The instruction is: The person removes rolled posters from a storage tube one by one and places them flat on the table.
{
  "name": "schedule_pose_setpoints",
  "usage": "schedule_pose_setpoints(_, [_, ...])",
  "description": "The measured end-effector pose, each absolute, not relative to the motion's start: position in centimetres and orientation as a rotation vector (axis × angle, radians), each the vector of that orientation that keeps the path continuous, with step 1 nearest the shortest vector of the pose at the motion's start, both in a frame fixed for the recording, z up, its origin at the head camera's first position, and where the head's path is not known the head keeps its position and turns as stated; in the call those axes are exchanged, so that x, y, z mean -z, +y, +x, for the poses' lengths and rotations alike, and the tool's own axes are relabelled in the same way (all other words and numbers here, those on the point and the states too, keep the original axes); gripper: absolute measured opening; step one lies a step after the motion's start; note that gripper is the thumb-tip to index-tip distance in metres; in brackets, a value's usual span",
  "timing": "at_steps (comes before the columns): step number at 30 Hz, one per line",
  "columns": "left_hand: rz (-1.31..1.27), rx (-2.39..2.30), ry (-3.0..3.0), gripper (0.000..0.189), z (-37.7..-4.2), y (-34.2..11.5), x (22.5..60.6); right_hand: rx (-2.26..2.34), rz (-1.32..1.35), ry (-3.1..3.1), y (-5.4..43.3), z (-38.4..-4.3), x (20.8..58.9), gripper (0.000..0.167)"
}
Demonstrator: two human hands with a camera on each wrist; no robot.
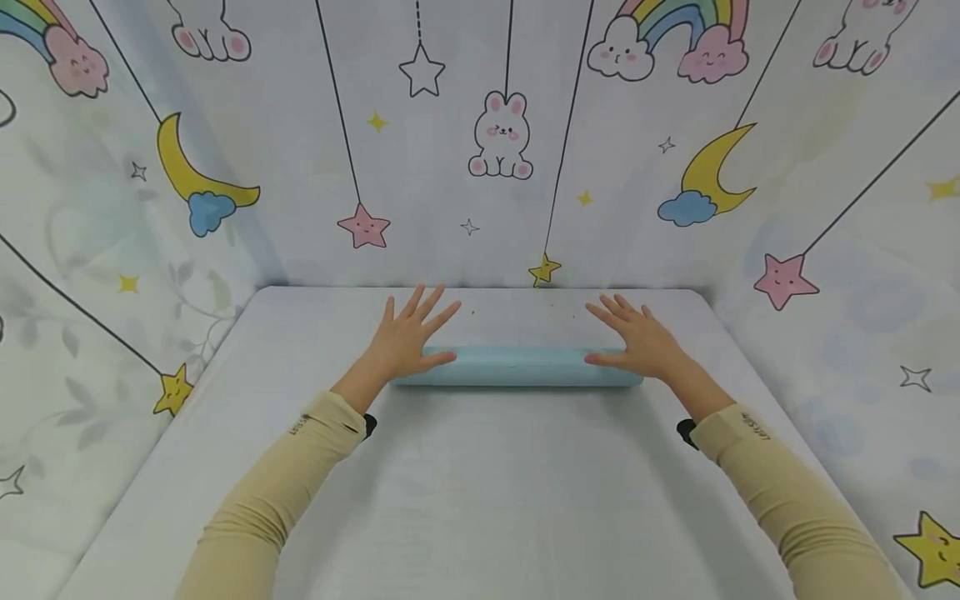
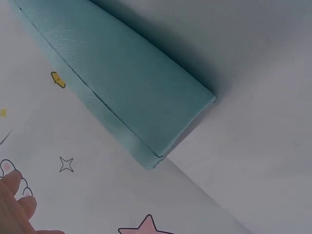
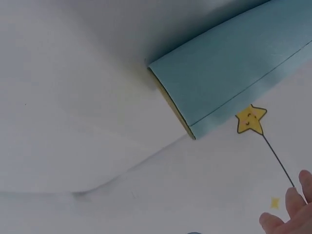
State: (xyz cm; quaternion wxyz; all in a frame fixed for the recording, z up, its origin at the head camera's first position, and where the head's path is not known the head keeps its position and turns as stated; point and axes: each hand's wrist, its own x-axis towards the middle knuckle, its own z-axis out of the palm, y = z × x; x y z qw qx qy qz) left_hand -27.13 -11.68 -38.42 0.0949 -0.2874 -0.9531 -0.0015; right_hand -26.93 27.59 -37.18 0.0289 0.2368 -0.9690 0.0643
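A long light blue roll of smooth, leather-like sheet lies crosswise on the white table. The left wrist view shows a dark line running along the roll near one edge. At its other end, the right wrist view shows a thin yellowish edge on the roll. My left hand is over the left end, fingers spread and pointing away. Over the right end my right hand is spread the same way. Both thumbs overlap the roll in the head view.
The white table reaches back to a cloth wall printed with rabbits, stars and moons. Similar printed cloth stands at both sides. A few tiny dark specks dot the table behind the roll.
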Motion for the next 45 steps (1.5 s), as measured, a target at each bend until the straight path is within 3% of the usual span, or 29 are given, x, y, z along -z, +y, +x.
schedule_pose_setpoints(45, [-0.859, 0.156, -2.890, 0.079, -27.1, -11.9, 43.6, -0.297, 0.722, -3.031, 27.9, -27.8, 42.9, 0.090])
